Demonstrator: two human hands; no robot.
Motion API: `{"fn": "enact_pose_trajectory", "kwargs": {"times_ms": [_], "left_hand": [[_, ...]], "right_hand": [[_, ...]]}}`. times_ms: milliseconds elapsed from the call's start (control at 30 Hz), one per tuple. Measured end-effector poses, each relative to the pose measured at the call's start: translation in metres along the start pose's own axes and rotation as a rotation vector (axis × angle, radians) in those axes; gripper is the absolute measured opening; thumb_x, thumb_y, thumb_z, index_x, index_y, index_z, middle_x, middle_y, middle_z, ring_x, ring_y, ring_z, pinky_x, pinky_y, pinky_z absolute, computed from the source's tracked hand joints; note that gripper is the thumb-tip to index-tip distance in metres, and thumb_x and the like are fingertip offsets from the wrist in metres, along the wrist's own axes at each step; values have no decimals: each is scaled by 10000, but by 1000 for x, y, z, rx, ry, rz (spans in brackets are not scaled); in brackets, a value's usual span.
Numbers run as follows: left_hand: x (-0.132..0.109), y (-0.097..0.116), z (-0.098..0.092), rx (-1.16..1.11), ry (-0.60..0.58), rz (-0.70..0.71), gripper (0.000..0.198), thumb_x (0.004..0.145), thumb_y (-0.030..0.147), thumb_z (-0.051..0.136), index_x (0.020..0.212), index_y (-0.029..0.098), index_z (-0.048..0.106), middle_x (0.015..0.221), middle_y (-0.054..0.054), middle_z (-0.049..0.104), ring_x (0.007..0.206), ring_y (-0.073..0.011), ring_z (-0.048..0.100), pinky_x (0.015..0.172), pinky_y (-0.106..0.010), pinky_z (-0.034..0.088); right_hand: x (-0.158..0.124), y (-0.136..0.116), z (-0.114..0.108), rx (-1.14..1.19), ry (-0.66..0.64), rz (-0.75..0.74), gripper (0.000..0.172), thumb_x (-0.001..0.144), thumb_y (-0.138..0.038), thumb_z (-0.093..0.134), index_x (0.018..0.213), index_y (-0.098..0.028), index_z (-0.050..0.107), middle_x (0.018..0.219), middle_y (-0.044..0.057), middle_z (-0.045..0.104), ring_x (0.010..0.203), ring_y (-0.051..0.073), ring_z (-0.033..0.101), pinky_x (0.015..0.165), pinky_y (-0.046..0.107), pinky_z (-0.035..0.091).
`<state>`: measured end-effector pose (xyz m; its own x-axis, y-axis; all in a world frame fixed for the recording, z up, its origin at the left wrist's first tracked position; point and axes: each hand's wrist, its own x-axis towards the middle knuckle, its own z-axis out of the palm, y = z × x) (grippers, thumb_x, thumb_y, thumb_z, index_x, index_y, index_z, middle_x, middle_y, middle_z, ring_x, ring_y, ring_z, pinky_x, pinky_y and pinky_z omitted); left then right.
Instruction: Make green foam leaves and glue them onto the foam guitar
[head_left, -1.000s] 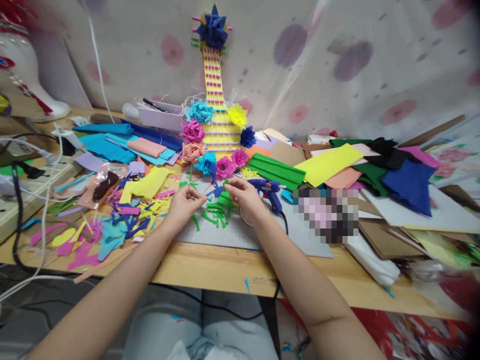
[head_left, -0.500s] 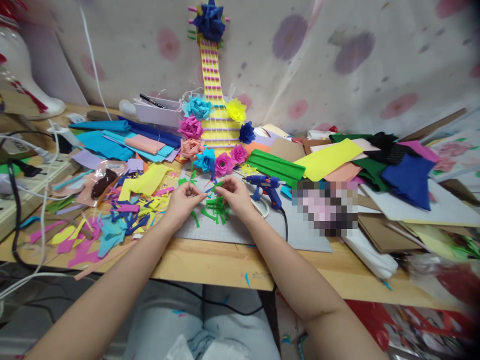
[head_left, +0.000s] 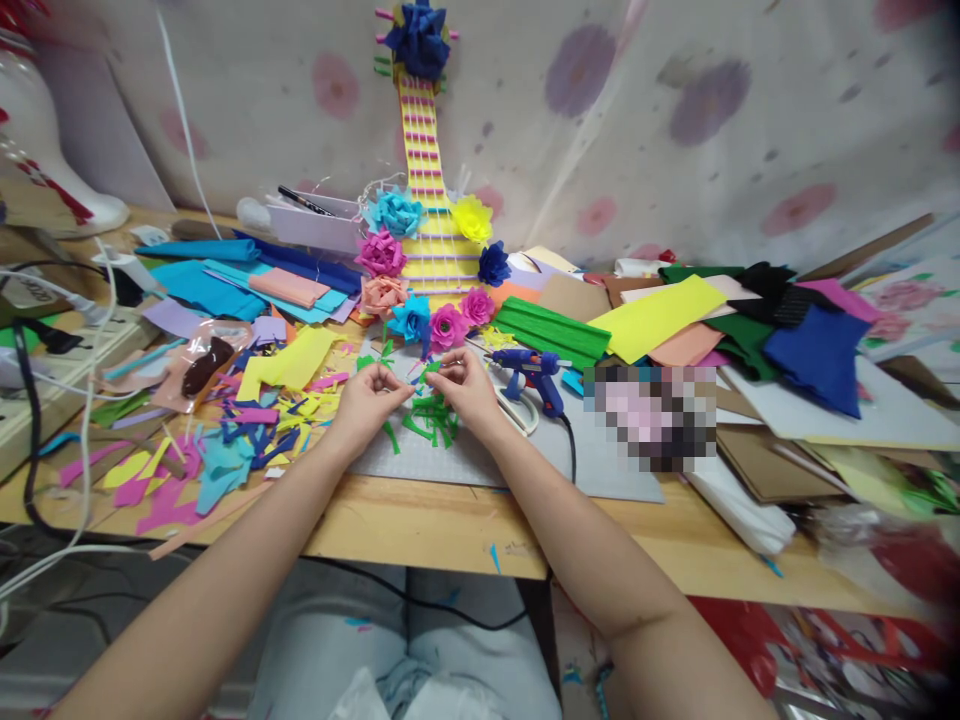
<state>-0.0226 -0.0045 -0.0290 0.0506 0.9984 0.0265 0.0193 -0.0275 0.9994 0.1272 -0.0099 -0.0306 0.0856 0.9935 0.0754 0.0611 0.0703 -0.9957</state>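
Over the grey cutting mat [head_left: 600, 485], my two hands pinch close together. My left hand [head_left: 369, 402] is closed at the fingertips on a thin blue piece [head_left: 417, 383], too small to make out fully. Facing it, my right hand [head_left: 466, 388] pinches a small green paper strip [head_left: 431, 368] against the blue piece. Cut green paper strips [head_left: 430, 420] lie on the mat below my fingers. A blue glue gun [head_left: 534, 368] rests just right of my right hand, beside white-handled scissors [head_left: 521, 412] partly hidden by that hand.
A yellow paper guitar [head_left: 426, 160] edged with paper flowers [head_left: 448, 327] stands behind. Colourful scraps [head_left: 277, 420] cover the left. Folded green paper [head_left: 553, 335] and yellow paper [head_left: 660, 318] lie right, near a blurred-out patch. A power strip [head_left: 67, 390] and cables line the left edge.
My fingertips have shifted slightly, and less of the green strip and the blue piece shows between them. The rest looks the same.
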Motion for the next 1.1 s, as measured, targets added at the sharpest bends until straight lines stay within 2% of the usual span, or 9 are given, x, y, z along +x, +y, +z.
{"fn": "enact_pose_trajectory", "kwargs": {"times_ms": [233,400,667,933,1100], "left_hand": [[1,-1,1,2,-6,-11,311,505,288,750,601,156,484,543,37,515,500,-68,448,499,-193,327],[0,0,1,-1,-3,-18,324,505,299,749,607,156,476,532,45,508,486,-62,436,489,-193,323],[-1,3,1,18,-4,-18,324,510,327,744,597,153,485,512,54,483,455,-52,408,465,-193,305],[0,0,1,8,-20,-21,350,491,338,752,611,156,479,541,37,529,482,-67,464,498,-203,342],[-1,2,1,-10,-21,-18,343,493,328,750,609,157,477,528,42,510,485,-65,448,491,-199,331]], "right_hand": [[0,3,2,-116,79,-27,325,633,-364,644,804,-219,409,626,-76,524,552,96,549,482,198,405],[-2,1,3,-151,84,-68,300,649,-353,625,795,-214,403,641,-64,513,583,107,546,542,235,427],[-8,-6,6,-304,112,-177,335,667,-325,622,883,-209,393,858,-26,508,593,77,520,601,257,413],[-7,-2,8,-261,144,-165,403,662,-312,639,932,-214,356,829,-36,456,557,63,481,586,252,412],[-8,-1,10,-214,136,-114,420,663,-335,640,951,-216,359,819,-41,460,542,57,478,565,246,410]]}}
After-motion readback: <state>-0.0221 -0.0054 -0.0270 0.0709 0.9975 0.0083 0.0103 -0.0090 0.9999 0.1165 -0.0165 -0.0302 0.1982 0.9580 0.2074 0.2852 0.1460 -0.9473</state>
